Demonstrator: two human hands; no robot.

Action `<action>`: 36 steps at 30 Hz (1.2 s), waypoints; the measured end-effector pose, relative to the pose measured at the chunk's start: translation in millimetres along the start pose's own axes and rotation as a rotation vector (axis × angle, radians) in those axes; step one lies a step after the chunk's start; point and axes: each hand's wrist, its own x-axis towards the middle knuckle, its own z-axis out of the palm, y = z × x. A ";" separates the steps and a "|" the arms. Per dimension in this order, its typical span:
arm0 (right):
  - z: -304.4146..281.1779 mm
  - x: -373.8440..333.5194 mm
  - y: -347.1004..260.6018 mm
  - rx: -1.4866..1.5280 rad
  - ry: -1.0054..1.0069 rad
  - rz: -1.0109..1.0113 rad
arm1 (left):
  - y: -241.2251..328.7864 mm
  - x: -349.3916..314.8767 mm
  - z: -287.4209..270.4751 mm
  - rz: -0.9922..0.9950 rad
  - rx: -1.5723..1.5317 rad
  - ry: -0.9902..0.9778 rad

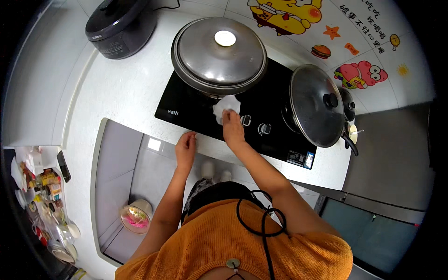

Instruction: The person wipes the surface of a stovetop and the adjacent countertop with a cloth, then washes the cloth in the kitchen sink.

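A crumpled white tissue (225,105) lies pressed against the black glass gas cooktop (198,114). My right hand (232,127) is closed on it, fingers down, just left of the two control knobs (265,129). My left hand (186,145) is at the front edge of the white counter, its fingers curled together with nothing seen in them. Behind the tissue, a large lidded steel wok (210,60) covers the left burner. A pan with a dark-rimmed glass lid (315,109) stands on the right burner, its handle turned toward the front right.
A dark electric cooker (122,39) stands at the back left of the counter (130,88). Jars and packets (49,191) crowd the far left, beside a phone (63,166). A bin (136,216) is on the floor. At right stands a grey cabinet (392,149).
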 end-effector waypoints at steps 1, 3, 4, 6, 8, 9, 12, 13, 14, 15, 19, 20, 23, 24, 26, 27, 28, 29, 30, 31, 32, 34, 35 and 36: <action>-4.8 -9.2 4.4 -0.043 -0.002 -0.088 | 3.6 0.8 1.3 -0.011 0.000 -0.015; -15.4 -25.9 13.0 -0.122 0.037 -0.229 | 9.0 0.9 4.7 -0.035 0.002 -0.051; -16.3 -34.9 19.8 -0.072 -0.008 -0.130 | 9.3 0.6 8.2 0.001 0.000 -0.042; -21.6 -52.5 28.4 0.031 -0.098 0.064 | 7.7 -0.1 16.5 0.073 -0.007 -0.022; -38.7 -77.0 39.8 -0.055 -0.005 -0.096 | 8.4 -1.8 22.1 0.025 -0.004 -0.074; -38.2 -91.1 52.6 0.001 0.034 -0.029 | 10.4 -2.9 27.0 0.000 -0.005 -0.108; -55.8 -127.5 98.0 0.221 0.163 0.215 | 19.5 -1.6 39.1 0.066 0.018 -0.163; -68.2 -142.4 122.2 0.092 0.156 0.201 | 20.9 0.2 41.6 0.116 0.026 -0.158; -82.5 -159.0 152.0 -0.038 0.147 0.186 | 22.2 2.3 44.4 0.167 0.034 -0.150; -91.4 -180.1 193.0 0.121 0.250 0.402 | 24.2 3.3 49.1 0.218 0.037 -0.148; -165.1 -194.2 206.3 -0.338 0.093 0.367 | 22.5 12.5 55.5 0.303 0.125 -0.165; -174.0 -183.3 188.0 -0.292 0.089 0.333 | 25.2 14.7 57.7 0.330 0.149 -0.156; -169.3 -142.2 133.1 -0.124 0.151 0.152 | 27.6 21.3 64.7 0.382 0.224 -0.142; -165.9 -123.5 111.7 -0.060 0.163 0.049 | 26.5 24.1 65.7 0.394 0.252 -0.137; -160.2 -80.7 73.8 -0.027 0.200 -0.107 | 22.8 29.7 69.2 0.451 0.269 -0.119; -154.5 -59.4 64.6 -0.018 0.206 -0.147 | 20.8 31.4 70.4 0.479 0.279 -0.111; -146.0 -38.4 61.2 -0.020 0.222 -0.179 | 19.5 32.7 70.7 0.469 0.298 -0.126; -142.3 -19.8 58.9 -0.023 0.227 -0.191 | 19.0 32.6 72.7 0.460 0.311 -0.146; -127.1 -3.7 71.1 -0.037 0.241 -0.202 | 19.1 33.2 74.6 0.451 0.327 -0.168; -110.3 9.2 80.7 -0.054 0.196 -0.160 | 23.9 34.5 76.6 0.511 0.322 -0.122; -96.0 21.7 88.2 -0.070 0.152 -0.121 | 25.2 36.2 77.1 0.508 0.331 -0.141; -74.4 35.7 97.5 -0.144 -0.140 -0.057 | 25.6 41.1 78.2 0.503 0.349 -0.185; -71.5 40.1 90.0 -0.118 -0.279 0.013 | 28.9 44.4 79.4 0.532 0.331 -0.195; -66.6 42.2 91.8 -0.156 -0.333 -0.002 | 27.6 49.6 83.0 0.523 0.363 -0.223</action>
